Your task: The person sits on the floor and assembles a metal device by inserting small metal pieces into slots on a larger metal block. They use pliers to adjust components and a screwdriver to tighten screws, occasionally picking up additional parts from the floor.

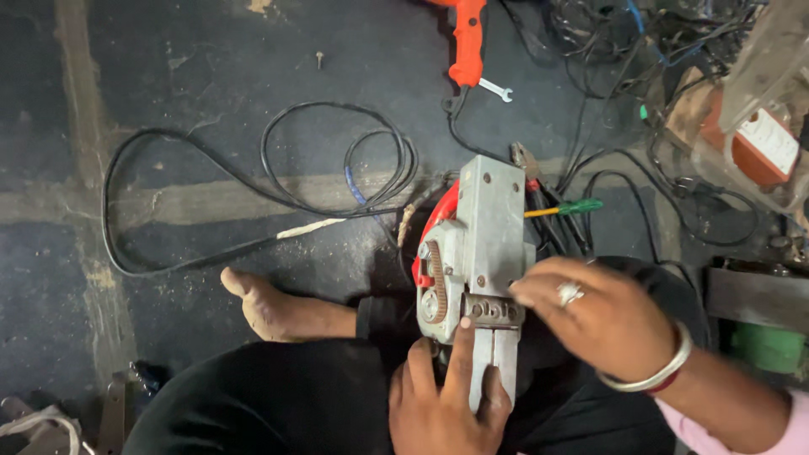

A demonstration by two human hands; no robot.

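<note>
Low in the middle of the head view, the left hand (438, 396) grips the narrow lower stem of a grey cast-metal power tool body (474, 244). Its fingers are curled round the stem and its index finger is stretched up along the metal to a dark slotted block. The tool stands upright on the person's lap, a flat rectangular plate with small screw holes at its top and a toothed belt wheel (435, 282) exposed on its left face. A red plastic guard (438, 221) curves round behind that face.

Right of centre, the right hand (602, 316) lies over the tool's right edge. Its fingers are half bent and their tips touch the metal beside the slotted block. Whether they pinch anything small I cannot tell, for the hand is blurred. It wears a silver ring (570, 292) and a smooth silver bangle (657, 371).

Across the upper left of the frame, a thin black rubber cable (278, 160) loops loosely on a dark, scuffed concrete floor (168, 84). At the top centre lies an orange plastic drill handle (466, 42), with a small steel open-ended spanner (495, 89) just beside it. A green-handled screwdriver (573, 206) pokes out behind the tool's upper right. A bare foot (265, 303) rests on the floor left of the tool.
</note>
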